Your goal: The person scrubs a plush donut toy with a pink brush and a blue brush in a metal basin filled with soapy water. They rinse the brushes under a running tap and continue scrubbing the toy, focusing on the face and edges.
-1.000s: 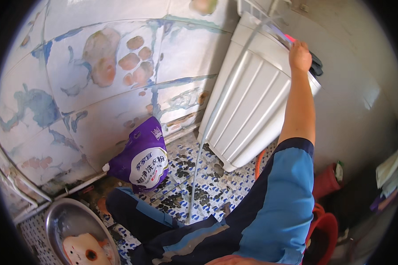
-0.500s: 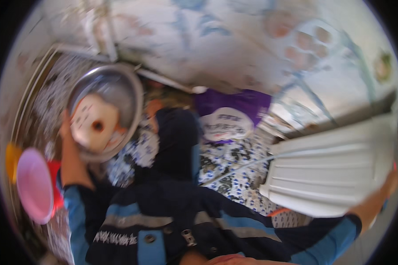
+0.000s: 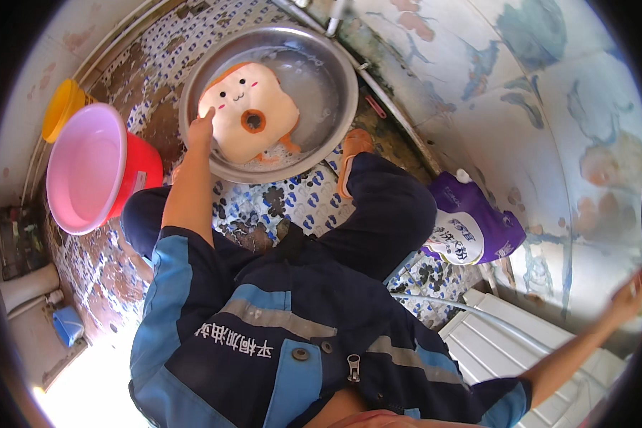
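A pale, bread-slice-shaped plush toy [image 3: 257, 96] with a stitched face and a brown-rimmed hole lies in a steel basin [image 3: 339, 125]. Some water and suds show beside it. My left hand [image 3: 200, 130] reaches over the basin's left rim and is closed on the toy's left edge, thumb on top; its other fingers are mostly hidden. Far to the right, my right hand [image 3: 629, 296] is raised close to the tiled wall, fingers curled together at the picture's dark rim. What it holds, if anything, cannot be made out.
A pink basin [image 3: 85, 171] leans against a red bucket [image 3: 144, 167] at left, near a yellow container [image 3: 63, 110]. At right stand a purple pouch [image 3: 503, 227] and a white ribbed panel [image 3: 506, 342] with a grey hose [image 3: 478, 310]. A pink strip [image 3: 375, 107] lies by the wall.
The view has swung, so the basin and plush toy appear farther right and higher. My left hand stays at the toy's left side. My right arm remains stretched out to the right.
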`<state>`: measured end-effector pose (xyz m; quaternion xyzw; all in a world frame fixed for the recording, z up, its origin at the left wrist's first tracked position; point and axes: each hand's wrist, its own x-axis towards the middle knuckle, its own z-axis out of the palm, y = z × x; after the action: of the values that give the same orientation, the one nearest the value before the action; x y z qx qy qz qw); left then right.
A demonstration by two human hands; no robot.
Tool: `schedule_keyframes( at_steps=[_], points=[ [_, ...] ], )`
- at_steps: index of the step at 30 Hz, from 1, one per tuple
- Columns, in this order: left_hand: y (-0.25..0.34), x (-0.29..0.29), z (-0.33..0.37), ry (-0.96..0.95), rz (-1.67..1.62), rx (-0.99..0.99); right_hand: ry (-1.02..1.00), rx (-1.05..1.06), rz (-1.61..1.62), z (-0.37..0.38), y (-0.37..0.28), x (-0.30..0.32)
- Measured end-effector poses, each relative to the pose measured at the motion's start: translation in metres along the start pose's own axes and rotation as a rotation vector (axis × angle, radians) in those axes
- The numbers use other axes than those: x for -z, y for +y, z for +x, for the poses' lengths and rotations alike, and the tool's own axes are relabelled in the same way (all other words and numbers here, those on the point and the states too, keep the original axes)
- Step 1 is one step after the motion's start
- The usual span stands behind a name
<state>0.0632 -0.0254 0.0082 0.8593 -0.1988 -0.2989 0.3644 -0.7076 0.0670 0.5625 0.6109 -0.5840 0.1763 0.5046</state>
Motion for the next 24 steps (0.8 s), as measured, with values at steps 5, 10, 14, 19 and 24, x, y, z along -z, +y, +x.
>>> schedule_keyframes(
  at_steps=[5,10,14,19,24],
  points=[
    [-0.043,0.009,0.002,0.003,-0.197,0.067,-0.763,0.467,0.81,-0.024,-0.323,-0.162],
    [-0.043,-0.018,0.006,-0.222,-0.344,0.3,-1.021,0.781,1.26,-0.102,-0.587,-0.244],
    [-0.063,-0.031,0.023,-0.162,-0.477,0.428,-1.441,0.168,1.082,-0.21,-0.727,-0.284],
    [-0.088,-0.052,0.033,-0.128,-0.401,0.258,-2.057,-1.175,1.427,-0.305,-0.805,-0.25],
    [-0.029,-0.056,0.057,-0.086,-0.645,0.188,-2.147,-0.87,1.665,-0.268,-0.8,-0.296]
  ],
)
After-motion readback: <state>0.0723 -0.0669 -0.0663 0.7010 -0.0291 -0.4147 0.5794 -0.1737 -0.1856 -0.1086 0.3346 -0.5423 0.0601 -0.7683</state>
